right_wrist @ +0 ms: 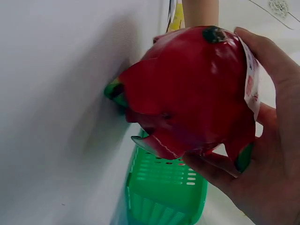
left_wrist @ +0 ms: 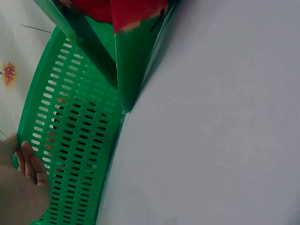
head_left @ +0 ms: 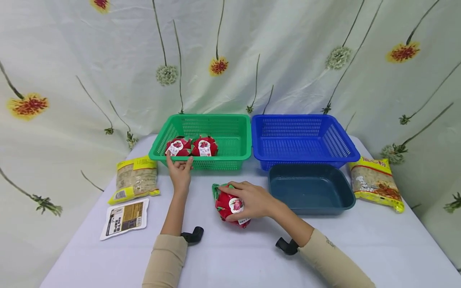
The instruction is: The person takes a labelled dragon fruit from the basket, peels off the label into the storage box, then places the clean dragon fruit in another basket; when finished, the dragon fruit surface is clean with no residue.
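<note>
- At the lower left of the frame, a flat white pouch [head_left: 126, 218] with a brown label lies on the white-covered table [head_left: 223, 260].
- Just above it, a yellow bag [head_left: 138, 176] with a see-through front lies on its side.
- Left of centre, my left hand [head_left: 179, 174] reaches up, its fingers pinching the front rim of a green basket [head_left: 232, 143].
- Inside that basket, two labelled dragon fruits [head_left: 204, 146] sit side by side.
- At centre, below the basket, my right hand [head_left: 253, 200] grips a red dragon fruit [head_left: 222, 204], fingers and thumb curved around it; I cannot tell whether it touches the table.
- Right of centre, a blue basket [head_left: 289, 148] stands behind a dark teal tray [head_left: 311, 192].
- At the far right, another yellow bag [head_left: 376, 182] lies beside the tray.
</note>
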`<state>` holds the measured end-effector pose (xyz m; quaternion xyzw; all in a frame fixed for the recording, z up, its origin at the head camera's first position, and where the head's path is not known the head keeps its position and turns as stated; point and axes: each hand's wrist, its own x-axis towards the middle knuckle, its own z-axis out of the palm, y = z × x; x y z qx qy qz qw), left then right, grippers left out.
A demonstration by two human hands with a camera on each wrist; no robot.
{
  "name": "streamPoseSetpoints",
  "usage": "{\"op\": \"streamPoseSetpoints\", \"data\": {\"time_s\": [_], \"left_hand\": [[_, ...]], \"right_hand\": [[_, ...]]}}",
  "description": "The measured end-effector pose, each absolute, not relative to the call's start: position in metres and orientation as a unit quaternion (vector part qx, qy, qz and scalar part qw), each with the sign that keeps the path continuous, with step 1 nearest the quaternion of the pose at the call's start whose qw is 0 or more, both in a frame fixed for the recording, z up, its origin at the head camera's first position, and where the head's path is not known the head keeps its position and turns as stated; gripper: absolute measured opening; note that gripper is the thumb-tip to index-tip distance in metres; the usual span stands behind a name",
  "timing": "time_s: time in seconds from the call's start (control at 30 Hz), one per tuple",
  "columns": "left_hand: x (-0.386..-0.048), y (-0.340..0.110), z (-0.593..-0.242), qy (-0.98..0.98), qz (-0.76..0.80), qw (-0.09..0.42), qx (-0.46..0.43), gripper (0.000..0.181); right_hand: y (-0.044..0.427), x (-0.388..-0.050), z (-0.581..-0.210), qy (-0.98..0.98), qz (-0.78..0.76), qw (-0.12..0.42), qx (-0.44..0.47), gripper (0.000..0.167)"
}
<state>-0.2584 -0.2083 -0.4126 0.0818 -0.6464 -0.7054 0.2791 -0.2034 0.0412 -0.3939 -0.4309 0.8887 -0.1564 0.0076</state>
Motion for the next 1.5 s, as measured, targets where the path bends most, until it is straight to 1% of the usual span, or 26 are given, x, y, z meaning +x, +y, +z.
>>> {"op": "streamPoseSetpoints", "data": {"time_s": [0.13,0.23,0.3,0.33,0.43,0.5,0.57,0.67,0.73,0.77,0.9,0.97,1.03,1.13,1.23,1.3,1.33,1.37,1.43,1.5], "left_hand": [[-0.262,-0.21,-0.415,-0.641,-0.709,0.281,0.082,0.081],[-0.268,-0.213,-0.421,-0.643,-0.706,0.283,0.084,0.083],[-0.272,-0.214,-0.426,-0.649,-0.7,0.285,0.087,0.083],[-0.273,-0.214,-0.428,-0.651,-0.698,0.286,0.088,0.084],[-0.268,-0.211,-0.424,-0.659,-0.692,0.282,0.087,0.082],[-0.263,-0.21,-0.42,-0.661,-0.692,0.279,0.086,0.081],[-0.261,-0.211,-0.417,-0.66,-0.694,0.276,0.083,0.081],[-0.267,-0.214,-0.425,-0.656,-0.695,0.282,0.084,0.082],[-0.271,-0.216,-0.43,-0.655,-0.694,0.286,0.086,0.083],[-0.272,-0.216,-0.432,-0.657,-0.692,0.288,0.088,0.083],[-0.275,-0.216,-0.436,-0.673,-0.674,0.29,0.095,0.084],[-0.274,-0.217,-0.435,-0.687,-0.662,0.282,0.099,0.085],[-0.272,-0.218,-0.433,-0.7,-0.654,0.268,0.103,0.084],[-0.265,-0.22,-0.426,-0.722,-0.637,0.252,0.097,0.073],[-0.255,-0.219,-0.416,-0.755,-0.606,0.248,0.034,0.057],[-0.247,-0.215,-0.409,-0.791,-0.566,0.225,-0.049,0.052],[-0.242,-0.212,-0.405,-0.81,-0.542,0.199,-0.099,0.055],[-0.238,-0.209,-0.403,-0.828,-0.514,0.167,-0.153,0.06],[-0.23,-0.202,-0.402,-0.853,-0.453,0.089,-0.243,0.076],[-0.226,-0.195,-0.406,-0.868,-0.396,0.02,-0.3,0.094]], "right_hand": [[0.035,-0.209,-0.389,0.875,-0.098,0.004,-0.473,0.083],[0.034,-0.213,-0.388,0.865,-0.061,-0.017,-0.497,0.088],[0.036,-0.215,-0.39,0.866,-0.06,-0.034,-0.495,0.095],[0.038,-0.215,-0.392,0.869,-0.066,-0.044,-0.488,0.1],[0.043,-0.21,-0.403,0.891,-0.144,-0.04,-0.429,0.115],[0.046,-0.204,-0.412,0.9,-0.21,-0.028,-0.38,0.122],[0.048,-0.197,-0.421,0.903,-0.277,-0.006,-0.328,0.125],[0.049,-0.188,-0.431,0.899,-0.331,0.011,-0.288,0.121],[0.05,-0.184,-0.435,0.894,-0.351,0.011,-0.278,0.117],[0.051,-0.184,-0.437,0.892,-0.356,0.008,-0.278,0.114],[0.054,-0.189,-0.443,0.871,-0.38,-0.03,-0.31,0.099],[0.057,-0.194,-0.447,0.855,-0.408,-0.035,-0.319,0.091],[0.058,-0.2,-0.452,0.834,-0.447,-0.026,-0.322,0.085],[0.06,-0.206,-0.459,0.796,-0.514,0.0,-0.32,0.08],[0.061,-0.209,-0.461,0.771,-0.549,0.015,-0.322,0.078],[0.061,-0.209,-0.461,0.766,-0.558,0.023,-0.32,0.078],[0.061,-0.209,-0.46,0.764,-0.56,0.027,-0.318,0.078],[0.06,-0.209,-0.458,0.763,-0.562,0.03,-0.317,0.078],[0.059,-0.206,-0.452,0.761,-0.564,0.034,-0.32,0.077],[0.057,-0.201,-0.444,0.757,-0.565,0.04,-0.326,0.076]]}}
